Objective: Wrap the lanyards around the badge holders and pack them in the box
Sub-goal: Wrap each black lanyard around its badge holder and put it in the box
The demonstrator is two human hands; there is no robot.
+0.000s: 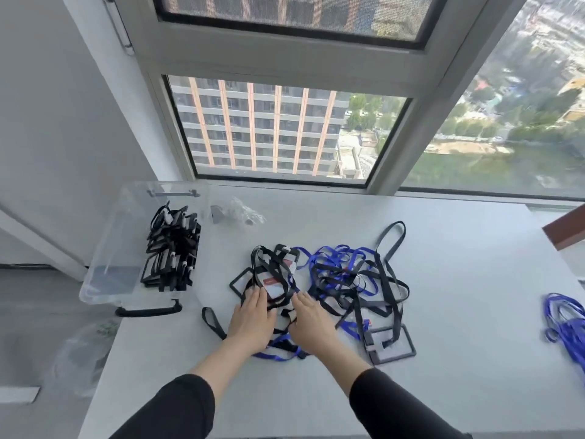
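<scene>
A tangled pile of black and blue lanyards [351,280] with black-framed badge holders lies in the middle of the white table [459,312]. My left hand [253,318] and my right hand [311,321] rest side by side on the pile's near left part, fingers straight, touching a badge holder [273,285] with a red label. Another badge holder [391,345] lies at the pile's near right. A clear plastic box [104,261] stands at the table's left, with several wrapped black badge holders [172,251] stacked inside.
More blue lanyards [566,324] lie at the table's right edge. A crumpled clear plastic bag [235,212] sits behind the pile near the box. The window sill runs along the table's far side. The floor drops off to the left.
</scene>
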